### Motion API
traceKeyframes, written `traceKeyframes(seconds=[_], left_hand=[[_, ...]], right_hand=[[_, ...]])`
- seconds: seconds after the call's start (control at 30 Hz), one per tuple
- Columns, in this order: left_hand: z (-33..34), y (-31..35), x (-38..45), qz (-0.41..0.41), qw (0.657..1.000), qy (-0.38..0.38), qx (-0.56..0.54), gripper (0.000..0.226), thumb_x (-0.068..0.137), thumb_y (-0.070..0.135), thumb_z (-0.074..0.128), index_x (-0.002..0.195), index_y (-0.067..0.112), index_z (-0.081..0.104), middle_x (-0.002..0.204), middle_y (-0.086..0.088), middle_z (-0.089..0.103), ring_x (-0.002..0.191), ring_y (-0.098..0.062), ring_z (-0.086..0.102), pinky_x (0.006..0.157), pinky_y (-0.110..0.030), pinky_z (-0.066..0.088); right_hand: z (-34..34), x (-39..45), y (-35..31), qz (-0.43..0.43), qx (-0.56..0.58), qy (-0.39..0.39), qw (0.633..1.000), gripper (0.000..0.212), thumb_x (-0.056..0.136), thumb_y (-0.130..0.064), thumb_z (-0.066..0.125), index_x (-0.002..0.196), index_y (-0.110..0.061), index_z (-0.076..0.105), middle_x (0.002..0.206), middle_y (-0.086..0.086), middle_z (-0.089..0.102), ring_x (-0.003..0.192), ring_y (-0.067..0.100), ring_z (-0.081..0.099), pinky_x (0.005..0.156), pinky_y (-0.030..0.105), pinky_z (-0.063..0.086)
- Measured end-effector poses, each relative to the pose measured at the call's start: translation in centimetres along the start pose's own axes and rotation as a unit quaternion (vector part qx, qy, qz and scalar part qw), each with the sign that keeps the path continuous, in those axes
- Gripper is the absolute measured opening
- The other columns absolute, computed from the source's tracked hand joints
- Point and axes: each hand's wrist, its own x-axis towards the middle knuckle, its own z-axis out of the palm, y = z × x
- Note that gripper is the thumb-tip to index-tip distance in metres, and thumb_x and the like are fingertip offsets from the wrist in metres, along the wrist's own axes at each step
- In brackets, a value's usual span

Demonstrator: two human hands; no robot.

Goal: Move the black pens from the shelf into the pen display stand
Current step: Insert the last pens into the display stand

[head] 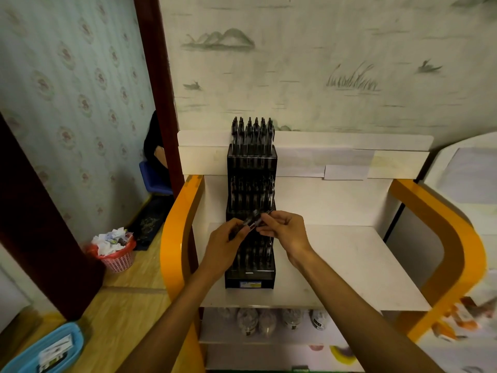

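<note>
both hands over middle of stand: left hand (pixel 225 239) and right hand (pixel 285 229) pinch black pens (pixel 252 221), long axis tilted, tips up-right. stand (pixel 250 277) near shelf (pixel 357 265) left edge; back tier pens (pixel 252 131) upright.

You stand in a small shop, it seems. A white shelf (pixel 349 265) with orange sides (pixel 174 238) holds a black pen stand (pixel 251 162) full of pens for sale. Bottles (pixel 269 320) sit in a row on the shelf below. The walls (pixel 322 63) have wallpaper, and a pink bin (pixel 118 261) full of paper stands on the wood floor (pixel 129 300).
</note>
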Motion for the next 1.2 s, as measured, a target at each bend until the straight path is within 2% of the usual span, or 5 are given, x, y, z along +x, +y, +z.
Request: traceKeyframes(seconds=[0.13, 0.43, 0.6, 1.0, 1.2], left_hand=[[-0.6, -0.3, 0.2, 0.016, 0.989, 0.113, 0.09, 0.018, 0.102, 0.032, 0.052, 0.103, 0.018, 0.063, 0.085, 0.005, 0.06, 0.079, -0.01, 0.059, 0.065, -0.02, 0.041], [-2.2, -0.7, -0.2, 0.026, 0.989, 0.111, 0.093, 0.016, 0.103, 0.035, 0.05, 0.097, 0.021, 0.057, 0.053, 0.005, 0.046, 0.045, -0.007, 0.048, 0.042, -0.02, 0.032], [-2.5, -1.1, -0.4, 0.013, 0.991, 0.099, 0.092, 0.012, 0.104, 0.034, 0.049, 0.102, 0.022, 0.053, 0.058, -0.002, 0.052, 0.044, -0.01, 0.044, 0.044, -0.027, 0.031], [-2.3, -0.9, -0.4, 0.052, 0.992, 0.089, 0.077, 0.011, 0.104, 0.034, 0.048, 0.103, 0.024, 0.054, 0.055, 0.006, 0.045, 0.046, -0.009, 0.046, 0.043, -0.023, 0.032], [-1.9, -0.6, -0.3, 0.037, 0.994, 0.071, 0.069, 0.01, 0.103, 0.033, 0.05, 0.1, 0.024, 0.054, 0.059, 0.006, 0.05, 0.05, -0.008, 0.049, 0.046, -0.023, 0.035]], right_hand=[[-0.7, 0.5, 0.6, -0.058, -0.109, 0.088, 0.988, 0.012, 0.093, -0.007, 0.065, 0.093, 0.003, 0.072, 0.082, 0.017, 0.074, 0.066, 0.026, 0.072, 0.065, 0.03, 0.061], [-1.2, -0.1, 3.3, -0.147, -0.425, 0.001, 0.893, 0.024, 0.097, -0.009, 0.059, 0.077, 0.0, 0.068, 0.072, 0.008, 0.069, 0.071, 0.022, 0.068, 0.07, 0.025, 0.053], [-0.8, -0.4, 4.0, -0.14, -0.45, -0.018, 0.882, 0.024, 0.098, -0.012, 0.059, 0.078, -0.002, 0.069, 0.072, 0.01, 0.069, 0.069, 0.022, 0.065, 0.069, 0.038, 0.052], [-0.2, -0.5, 5.0, -0.069, -0.519, -0.054, 0.85, 0.025, 0.098, -0.018, 0.059, 0.082, -0.003, 0.071, 0.082, 0.014, 0.07, 0.079, 0.024, 0.066, 0.063, 0.019, 0.035], [-0.5, -1.2, 7.0, -0.01, -0.546, -0.067, 0.835, 0.031, 0.098, -0.03, 0.06, 0.087, -0.005, 0.075, 0.086, 0.016, 0.072, 0.084, 0.028, 0.066, 0.066, 0.024, 0.039]])
